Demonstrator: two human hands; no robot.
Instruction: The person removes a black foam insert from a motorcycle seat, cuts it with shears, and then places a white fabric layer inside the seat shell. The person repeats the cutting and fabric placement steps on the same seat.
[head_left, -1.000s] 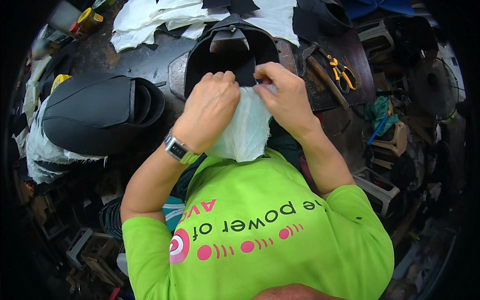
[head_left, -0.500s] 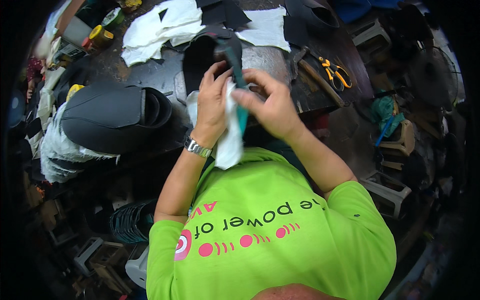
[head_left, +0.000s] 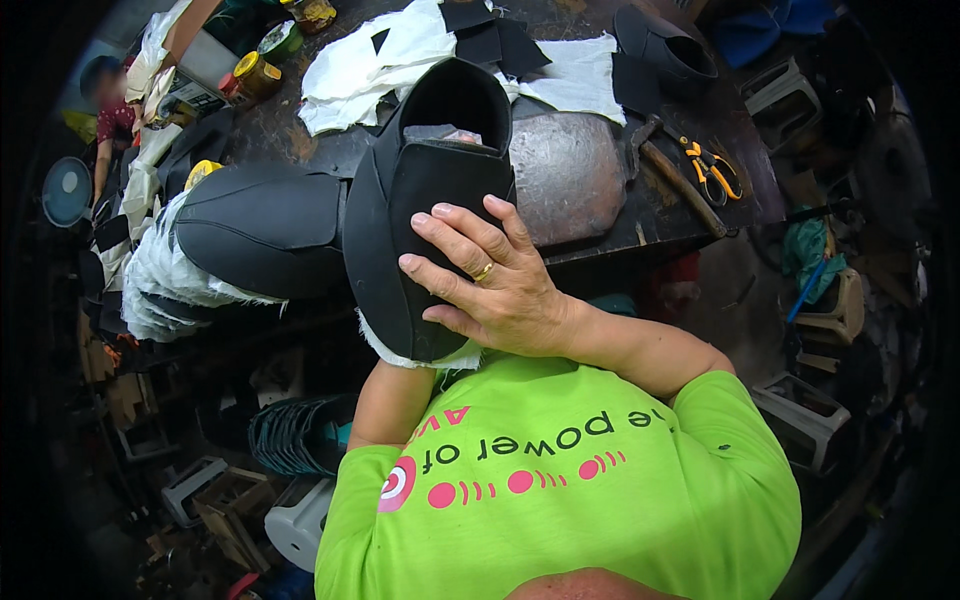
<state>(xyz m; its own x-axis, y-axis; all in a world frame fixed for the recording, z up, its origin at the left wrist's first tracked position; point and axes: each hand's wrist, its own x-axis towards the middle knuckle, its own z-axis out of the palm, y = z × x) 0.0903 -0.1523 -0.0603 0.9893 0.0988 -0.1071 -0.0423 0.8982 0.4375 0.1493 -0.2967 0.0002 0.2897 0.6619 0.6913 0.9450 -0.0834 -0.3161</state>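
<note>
A black shoe upper (head_left: 415, 215) is held up in front of me, its round opening at the far end and white lining cloth (head_left: 385, 345) showing along its near edge. My right hand (head_left: 490, 270) lies on its outer face, fingers spread, a ring on one finger. From below, my left forearm (head_left: 395, 400) reaches in under the upper. The left hand is almost wholly hidden; a bit of something skin-coloured shows within the opening. Beside it on the left, another black upper (head_left: 255, 215) rests on a pile of white-lined pieces (head_left: 155, 295).
To the right on the dark table are a worn metal slab (head_left: 565, 185), a hammer (head_left: 680, 185) and an orange-handled hand tool (head_left: 712, 172). White cloth (head_left: 375, 65), black pieces and another upper (head_left: 668, 52) lie farther back. Jars (head_left: 257, 75) stand far left; another person (head_left: 112, 115) is beyond.
Both hands were together at the upper's lining with a green strip; now the upper's black outer face is toward me. My right hand has flattened onto it, my left has gone beneath.
</note>
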